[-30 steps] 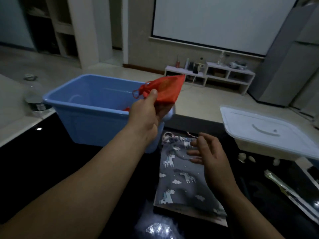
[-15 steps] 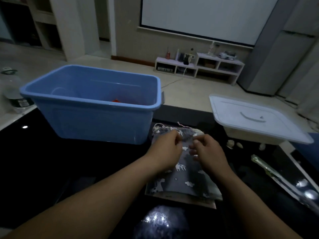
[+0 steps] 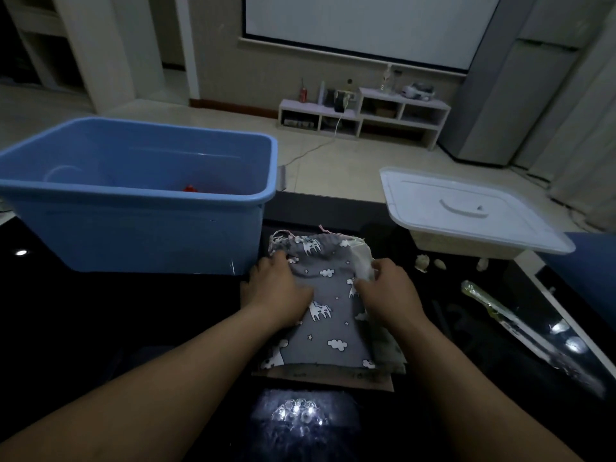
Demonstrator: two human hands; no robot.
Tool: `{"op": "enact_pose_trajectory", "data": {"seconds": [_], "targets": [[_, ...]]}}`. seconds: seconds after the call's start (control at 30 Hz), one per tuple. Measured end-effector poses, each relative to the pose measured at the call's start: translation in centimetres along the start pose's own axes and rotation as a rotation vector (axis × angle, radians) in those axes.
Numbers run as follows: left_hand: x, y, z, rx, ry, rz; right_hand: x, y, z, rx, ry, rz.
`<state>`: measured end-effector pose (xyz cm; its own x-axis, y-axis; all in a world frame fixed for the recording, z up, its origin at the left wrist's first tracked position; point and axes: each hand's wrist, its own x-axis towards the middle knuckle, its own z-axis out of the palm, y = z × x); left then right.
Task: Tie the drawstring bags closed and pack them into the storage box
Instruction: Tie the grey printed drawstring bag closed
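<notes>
Grips: L hand (image 3: 276,291) clutched grey unicorn bag (image 3: 333,315) at its left edge, R hand (image 3: 388,293) pinched pale cloth (image 3: 363,258) at its right edge. Bag lay flat on worktop (image 3: 100,328) betw. both, just right of blue storage box (image 3: 263,198).

The room is dim and bluish, the white screen (image 3: 366,25) the brightest patch. Glare from a lamp, perhaps overhead, spots the glossy black table (image 3: 100,321) near the bottom edge. Straight lines bow at the edges; the far shelves (image 3: 363,115) look soft.
</notes>
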<state>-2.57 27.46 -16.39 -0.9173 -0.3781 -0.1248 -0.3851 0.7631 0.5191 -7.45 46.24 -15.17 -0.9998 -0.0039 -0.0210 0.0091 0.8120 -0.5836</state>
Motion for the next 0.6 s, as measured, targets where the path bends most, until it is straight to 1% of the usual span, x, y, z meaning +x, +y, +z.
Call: {"op": "enact_pose_trajectory", "data": {"seconds": [0.1,0.13,0.23,0.3,0.37,0.43,0.5,0.53,0.57,0.6], "targets": [[0.2,-0.1,-0.5,-0.122,0.041,-0.098,-0.4,-0.4,-0.1,-0.074,0.097,-0.037],[0.2,0.0,-0.6,-0.144,0.046,-0.118,-0.5,-0.6,-0.1,-0.077,0.078,-0.044],[0.0,0.1,-0.6,-0.211,0.034,-0.148,-0.8,-1.1,0.6,-0.013,-0.070,-0.011],[0.1,0.0,-0.9,-0.370,0.047,-0.153,-0.8,-1.2,0.9,0.051,-0.083,-0.021],[0.1,-0.1,-1.3,-0.507,0.042,-0.151,-0.7,-1.3,0.7,0.177,-0.066,-0.038],[0.1,-0.3,-1.7,-0.519,0.056,-0.130,-1.0,-1.7,0.1,0.357,-0.079,-0.005],[-0.1,-0.3,-2.1,-0.508,0.089,-0.108,-1.3,-1.8,-0.7,0.577,-0.126,0.112],[-0.3,-0.1,-2.3,-0.499,0.087,-0.098,-1.7,-1.7,-1.3,0.681,-0.181,0.196],[-0.6,-0.1,-2.5,-0.480,0.068,-0.088,-2.1,-1.6,-2.0,0.736,-0.221,0.268],[-0.9,-0.2,-2.6,-0.454,0.029,-0.083,-2.7,-1.3,-2.6,0.749,-0.262,0.299]]}}
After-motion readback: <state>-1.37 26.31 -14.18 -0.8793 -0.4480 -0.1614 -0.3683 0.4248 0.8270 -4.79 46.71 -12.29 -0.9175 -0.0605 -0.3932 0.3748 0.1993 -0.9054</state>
